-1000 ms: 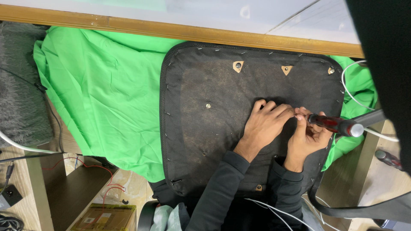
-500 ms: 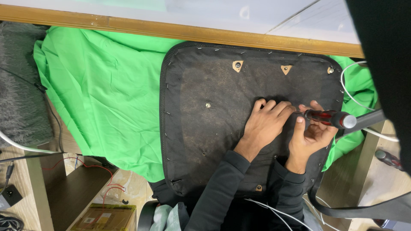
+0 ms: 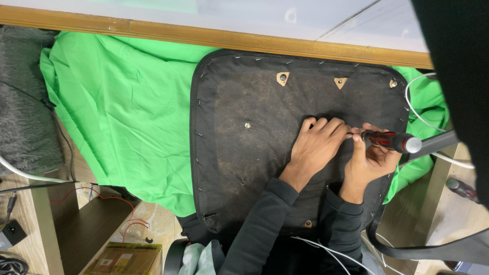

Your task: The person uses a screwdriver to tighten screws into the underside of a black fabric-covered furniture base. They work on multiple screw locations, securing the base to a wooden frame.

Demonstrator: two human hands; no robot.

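- Right of centre in the head view, my left hand (image 3: 316,147) lies flat on the underside of a black seat panel (image 3: 254,142), fingers spread and pressed to the board, gripping nothing.
- Just beside it, touching at the fingertips, my right hand (image 3: 372,160) has its grip clenched on a screwdriver (image 3: 389,141) with a red and black handle and a pale cap at the end.
- That screwdriver lies nearly level, handle pointing to the right edge of the frame, tip hidden between the fingers of both hands, so I cannot tell what it meets.
- Both forearms come up from the bottom of the frame in black sleeves (image 3: 265,229).
- At the centre of the frame the seat panel lies face down on a green cloth (image 3: 122,112), which spreads to the upper left and shows again at the right edge.
- Along the panel's rim I see a row of staples, and near its top edge sit tan triangular patches (image 3: 282,78) with fasteners in them.
- Across the top of the frame runs a wooden bench edge (image 3: 153,30).
- At the far left sits a grey fuzzy fabric (image 3: 25,112).
- Lower left, red wires (image 3: 119,203) trail over a shelf above a yellowish box (image 3: 122,258).
- At the right, a white cable (image 3: 415,109) loops over the cloth.
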